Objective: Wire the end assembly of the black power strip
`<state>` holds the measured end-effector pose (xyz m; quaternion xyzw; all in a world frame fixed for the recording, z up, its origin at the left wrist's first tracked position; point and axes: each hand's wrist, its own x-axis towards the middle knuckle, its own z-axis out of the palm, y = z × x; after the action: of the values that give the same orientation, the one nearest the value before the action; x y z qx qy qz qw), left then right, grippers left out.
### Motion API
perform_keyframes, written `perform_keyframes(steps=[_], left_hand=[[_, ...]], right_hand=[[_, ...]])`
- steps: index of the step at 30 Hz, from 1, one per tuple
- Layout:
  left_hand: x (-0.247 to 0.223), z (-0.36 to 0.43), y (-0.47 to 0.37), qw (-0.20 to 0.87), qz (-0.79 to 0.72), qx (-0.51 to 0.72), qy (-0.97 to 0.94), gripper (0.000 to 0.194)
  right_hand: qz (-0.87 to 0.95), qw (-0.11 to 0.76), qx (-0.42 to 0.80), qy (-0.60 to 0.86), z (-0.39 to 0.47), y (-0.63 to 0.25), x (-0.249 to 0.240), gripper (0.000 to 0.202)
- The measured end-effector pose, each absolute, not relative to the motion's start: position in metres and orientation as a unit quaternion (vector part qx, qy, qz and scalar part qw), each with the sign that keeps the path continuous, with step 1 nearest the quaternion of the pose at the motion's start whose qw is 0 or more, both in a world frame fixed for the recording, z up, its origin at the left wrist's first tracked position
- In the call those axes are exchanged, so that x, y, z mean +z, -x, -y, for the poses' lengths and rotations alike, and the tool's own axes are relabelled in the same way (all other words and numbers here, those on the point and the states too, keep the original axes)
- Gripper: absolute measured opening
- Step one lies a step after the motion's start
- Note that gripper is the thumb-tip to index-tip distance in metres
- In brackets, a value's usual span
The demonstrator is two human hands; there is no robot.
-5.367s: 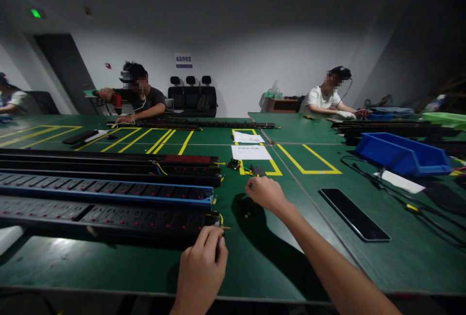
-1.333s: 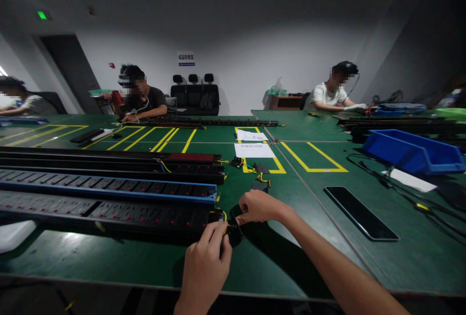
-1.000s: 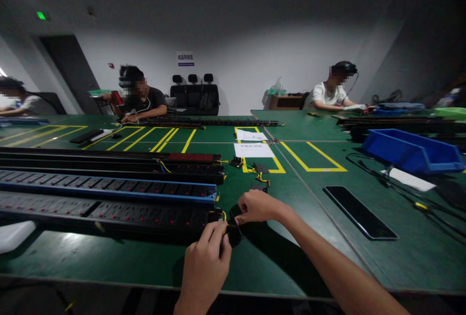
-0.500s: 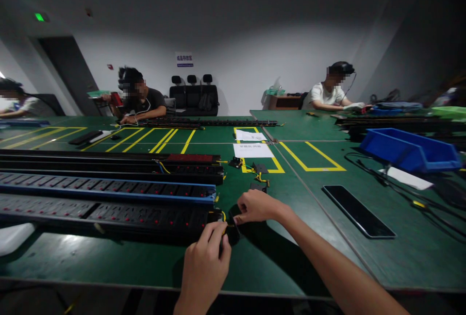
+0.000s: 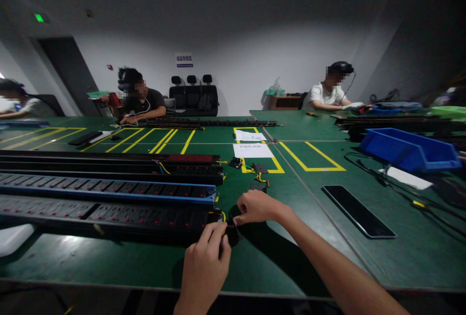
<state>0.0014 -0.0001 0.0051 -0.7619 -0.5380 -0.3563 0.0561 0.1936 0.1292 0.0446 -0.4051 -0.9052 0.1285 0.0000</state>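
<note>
Lower centre: our left hand point(image 5: 208, 254), knuckles up, thumb and fingers drawn close at the right end of the near strip point(image 5: 145, 219). The fingers hide what lies between them; we cannot tell what they grip. Just right of those fingertips, a dark cap point(image 5: 233, 233), thin-edged, mostly in shadow. Our right hand point(image 5: 258, 206), curled, seems to pinch it at the upper edge. So the cap sits between our hands, off the strip's right end, roughly in line with its long axis, which runs left to right. Left hand is nearer the strip, right hand nearer the cap.

Strip: matt black, sockets in a row, small red dots; a yellow wire point(image 5: 224, 216) bows from its end. Bench point(image 5: 127, 264): green, smooth, glossy at lower left. Phone point(image 5: 358, 211) to the right, flat, dark glass, set aslant.

Behind the near strip, parallel, a blue-edged strip point(image 5: 109, 190). Past our right hand, small black modules point(image 5: 259, 169), angular, wires between. Beyond them, white paper point(image 5: 252, 150), flat. Right side: blue bin point(image 5: 411, 150), sloped walls, hard plastic by the look.
</note>
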Motion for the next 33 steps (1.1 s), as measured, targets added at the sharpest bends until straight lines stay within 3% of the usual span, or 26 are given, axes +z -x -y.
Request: perform_keyframes(steps=[33], left_hand=[[0.0041,-0.0006,-0.0018,0.060,0.548,-0.356,0.755,0.025]], right_hand=[[0.907,-0.009,0.156,0.391,-0.1306,-0.1963,0.0472,0.055]])
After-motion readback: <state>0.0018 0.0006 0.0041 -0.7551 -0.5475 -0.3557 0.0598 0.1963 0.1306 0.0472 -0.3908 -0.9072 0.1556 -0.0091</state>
